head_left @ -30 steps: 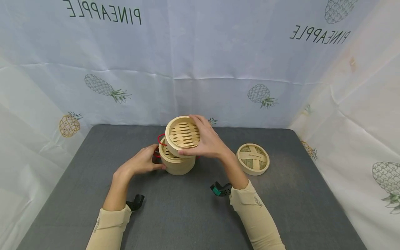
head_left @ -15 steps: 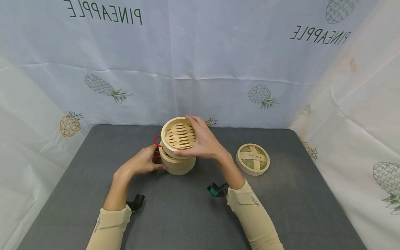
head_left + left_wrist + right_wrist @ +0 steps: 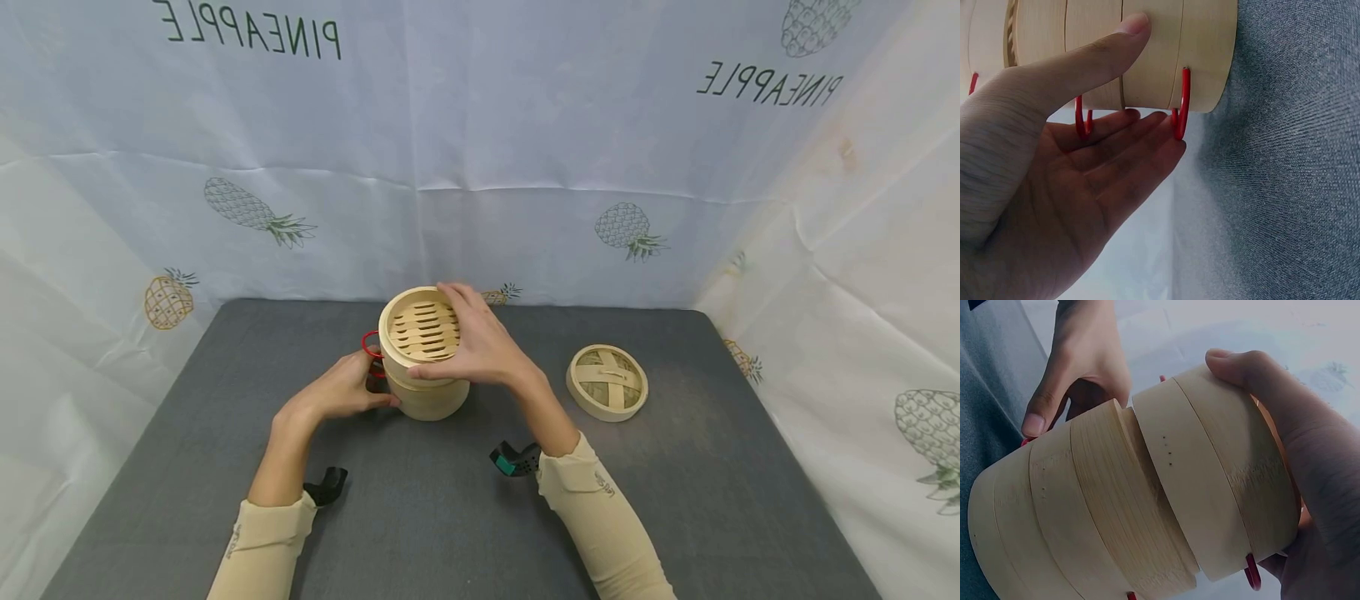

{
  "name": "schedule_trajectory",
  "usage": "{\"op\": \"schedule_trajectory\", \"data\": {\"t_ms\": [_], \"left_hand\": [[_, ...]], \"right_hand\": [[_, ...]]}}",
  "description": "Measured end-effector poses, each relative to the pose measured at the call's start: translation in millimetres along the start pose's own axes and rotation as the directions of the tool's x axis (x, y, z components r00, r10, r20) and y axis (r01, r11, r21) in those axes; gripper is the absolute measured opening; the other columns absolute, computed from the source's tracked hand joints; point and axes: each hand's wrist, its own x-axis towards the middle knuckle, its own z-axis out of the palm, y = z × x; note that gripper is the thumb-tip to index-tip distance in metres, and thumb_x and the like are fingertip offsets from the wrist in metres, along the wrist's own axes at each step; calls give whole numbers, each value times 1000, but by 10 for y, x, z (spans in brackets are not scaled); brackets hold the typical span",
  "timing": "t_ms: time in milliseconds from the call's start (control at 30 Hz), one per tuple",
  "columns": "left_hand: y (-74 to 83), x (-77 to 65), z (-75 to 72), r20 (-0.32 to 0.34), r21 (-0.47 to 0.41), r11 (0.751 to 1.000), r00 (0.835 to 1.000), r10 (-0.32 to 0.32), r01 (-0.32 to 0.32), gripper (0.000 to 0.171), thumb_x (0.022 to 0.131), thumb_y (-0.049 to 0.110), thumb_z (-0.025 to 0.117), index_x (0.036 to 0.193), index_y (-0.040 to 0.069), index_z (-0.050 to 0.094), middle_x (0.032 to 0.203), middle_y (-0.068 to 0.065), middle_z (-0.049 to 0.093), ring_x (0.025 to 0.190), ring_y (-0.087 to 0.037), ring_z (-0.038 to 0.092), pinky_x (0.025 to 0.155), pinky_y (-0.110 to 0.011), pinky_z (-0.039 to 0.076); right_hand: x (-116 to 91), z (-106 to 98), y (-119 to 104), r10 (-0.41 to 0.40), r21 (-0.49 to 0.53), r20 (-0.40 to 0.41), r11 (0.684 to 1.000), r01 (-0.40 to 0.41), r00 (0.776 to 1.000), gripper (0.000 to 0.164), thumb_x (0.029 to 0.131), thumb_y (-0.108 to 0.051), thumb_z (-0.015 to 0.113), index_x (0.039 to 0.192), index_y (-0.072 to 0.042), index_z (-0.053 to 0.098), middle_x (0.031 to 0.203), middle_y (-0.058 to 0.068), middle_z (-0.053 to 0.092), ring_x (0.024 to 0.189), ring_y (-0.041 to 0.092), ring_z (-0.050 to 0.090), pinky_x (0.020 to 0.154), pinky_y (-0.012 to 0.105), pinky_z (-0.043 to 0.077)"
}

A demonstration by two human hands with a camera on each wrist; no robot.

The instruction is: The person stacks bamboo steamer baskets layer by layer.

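Observation:
My right hand (image 3: 483, 342) grips an upper bamboo steamer basket (image 3: 1194, 462) by its side, thumb at the near rim and fingers on the far rim. Its slatted base shows from above. Below it stand stacked lower bamboo steamer baskets (image 3: 430, 406) on the table. In the right wrist view the upper basket tilts slightly, with a narrow gap along the joint. My left hand (image 3: 337, 387) holds the lower baskets at their left side, thumb on the wall and fingers behind by the red handles (image 3: 1185, 94). The left fingertips are hidden in the head view.
A round bamboo lid (image 3: 606, 383) with crossed strips lies to the right on the dark grey table (image 3: 420, 517). A pale curtain (image 3: 510, 142) printed with pineapples hangs behind the table's far edge and along its sides.
My right hand has brought the upper basket left and slightly down, so it sits more squarely over the lower ones. The left hand and the lid have stayed in place.

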Motion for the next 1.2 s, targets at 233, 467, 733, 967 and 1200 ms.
{"op": "schedule_trajectory", "data": {"t_ms": [233,467,733,967,1200], "left_hand": [[-5,-11,6,-13,2,1000,1000,22,-22,69,89,16,92,144,-2,55,128,-21,74,115,-36,76,98,-52,64],[-7,1,6,-18,0,1000,1000,18,-18,69,88,16,92,144,-3,56,130,-22,74,117,-37,76,98,-53,64],[-7,7,8,-20,-1,1000,1000,13,-13,74,88,17,92,147,-3,54,132,-23,73,118,-38,75,99,-53,63],[-8,-1,11,-27,3,1000,999,25,-25,74,88,17,92,148,-2,53,132,-23,73,118,-38,75,99,-54,63],[-8,-5,15,-28,9,1000,999,28,-27,73,88,16,92,147,-2,53,130,-22,73,117,-38,75,99,-54,63]], "right_hand": [[13,39,3,4,-19,10,1000,-4,1000,127,72,-58,95,172,-15,29,173,11,35,158,33,40,124,60,46],[11,58,1,0,-38,3,999,0,1000,128,70,-59,96,171,-14,31,171,10,37,157,31,42,124,57,47],[19,82,18,7,-40,7,999,-7,1000,125,72,-58,95,171,-13,31,170,10,38,156,31,43,124,57,47],[30,93,31,18,-43,13,999,-18,1000,124,73,-59,93,170,-13,32,170,11,39,156,32,43,124,57,47],[36,99,44,19,-41,16,999,-19,1000,124,73,-59,93,171,-12,31,170,11,39,156,32,42,124,57,47]]}}
